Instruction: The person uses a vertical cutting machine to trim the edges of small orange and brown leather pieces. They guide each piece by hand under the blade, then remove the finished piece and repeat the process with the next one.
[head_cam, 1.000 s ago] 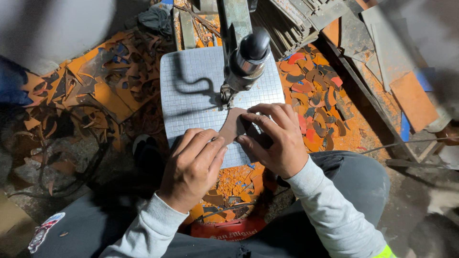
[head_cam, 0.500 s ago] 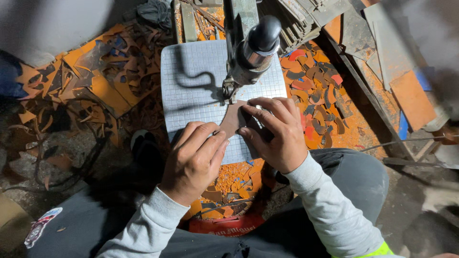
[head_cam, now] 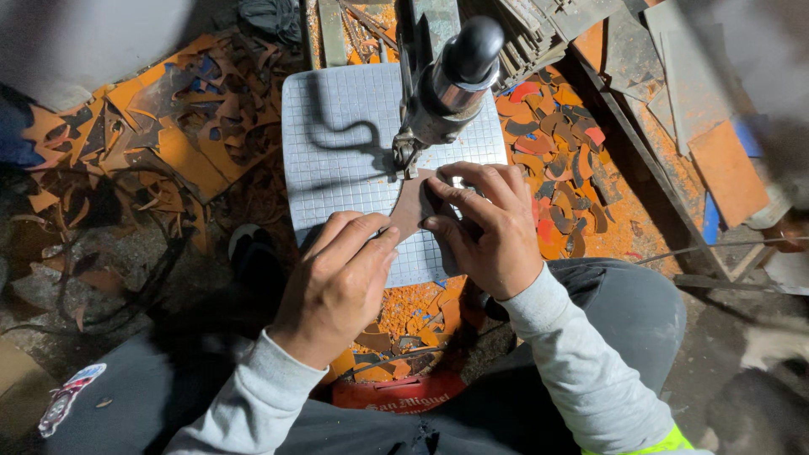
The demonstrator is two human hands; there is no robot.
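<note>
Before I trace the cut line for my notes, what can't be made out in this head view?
- Brown piece: its near part is covered by the left hand and right hand.
- Cutting point: hidden under the machine head.
- Gridded work plate: its near edge is covered by both hands.
- Scraps at right: too small and jumbled to tell apart.

Orange and dark leather offcuts [head_cam: 160,126] litter the floor left of the grid-patterned work plate. More curved scraps [head_cam: 565,160], orange, red and brown, lie heaped off its right edge. An orange sheet [head_cam: 726,173] rests at far right beside a blue strip [head_cam: 712,221]. A red tub [head_cam: 396,392] of scraps sits below the plate's near edge.
</note>
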